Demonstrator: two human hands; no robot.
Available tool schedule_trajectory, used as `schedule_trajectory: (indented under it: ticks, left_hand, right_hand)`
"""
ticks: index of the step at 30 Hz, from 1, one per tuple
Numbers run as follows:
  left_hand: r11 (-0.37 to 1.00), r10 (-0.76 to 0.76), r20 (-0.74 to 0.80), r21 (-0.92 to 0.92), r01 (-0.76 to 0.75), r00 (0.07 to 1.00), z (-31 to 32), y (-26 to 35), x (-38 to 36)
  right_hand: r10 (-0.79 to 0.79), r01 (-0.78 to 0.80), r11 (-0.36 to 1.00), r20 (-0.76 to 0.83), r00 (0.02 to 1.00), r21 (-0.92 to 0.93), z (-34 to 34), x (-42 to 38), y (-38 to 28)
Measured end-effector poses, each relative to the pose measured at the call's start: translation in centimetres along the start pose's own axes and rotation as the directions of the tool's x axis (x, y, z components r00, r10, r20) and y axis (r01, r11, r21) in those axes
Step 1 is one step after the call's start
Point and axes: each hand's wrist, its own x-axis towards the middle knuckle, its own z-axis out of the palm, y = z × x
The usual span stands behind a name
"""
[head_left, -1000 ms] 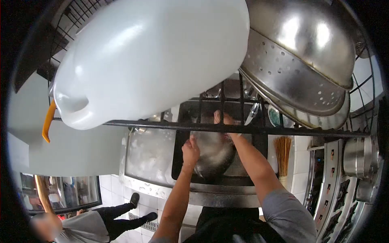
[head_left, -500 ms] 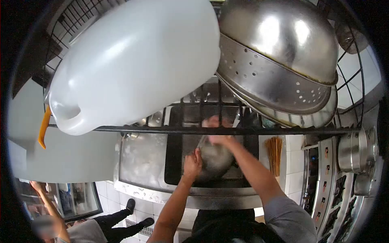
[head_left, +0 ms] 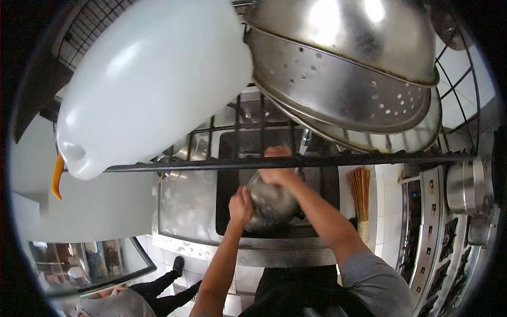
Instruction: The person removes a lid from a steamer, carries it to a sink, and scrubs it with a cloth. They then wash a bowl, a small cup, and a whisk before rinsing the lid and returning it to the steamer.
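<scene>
Below the wire rack, a round metal vessel, a bowl or pan [head_left: 273, 203], is tilted in the dark sink basin [head_left: 226, 185]. My left hand [head_left: 241, 206] is closed on its left rim. At the vessel's upper side, my right hand [head_left: 279, 175] has its fingers curled in. The rack's front bar crosses that hand, and whatever it may hold is hidden. Just right of it rises a slim metal tap or sprayer [head_left: 304, 141].
Close overhead, the black wire rack [head_left: 190, 166] carries a large white plastic container [head_left: 153, 79] and stacked steel bowls and colanders [head_left: 338, 74]. A bamboo brush [head_left: 359, 193] lies right of the basin, near a stove [head_left: 430, 232]. Another person [head_left: 119, 302] is at lower left.
The view has shifted a little. The vessel and my left hand have moved slightly up and left in view. My right hand has moved slightly left. The other person has shifted lower in view.
</scene>
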Motion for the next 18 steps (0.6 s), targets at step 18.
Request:
schedule_trajectory:
  ticks: [18]
  left_hand:
    - [0.988, -0.101, -0.167, 0.099, 0.119, 0.981, -0.4, -3.8, 5.7]
  right_hand:
    - [-0.209, 0.199, 0.977, -0.482, 0.851, -0.073, 2.4, -6.7, -5.6]
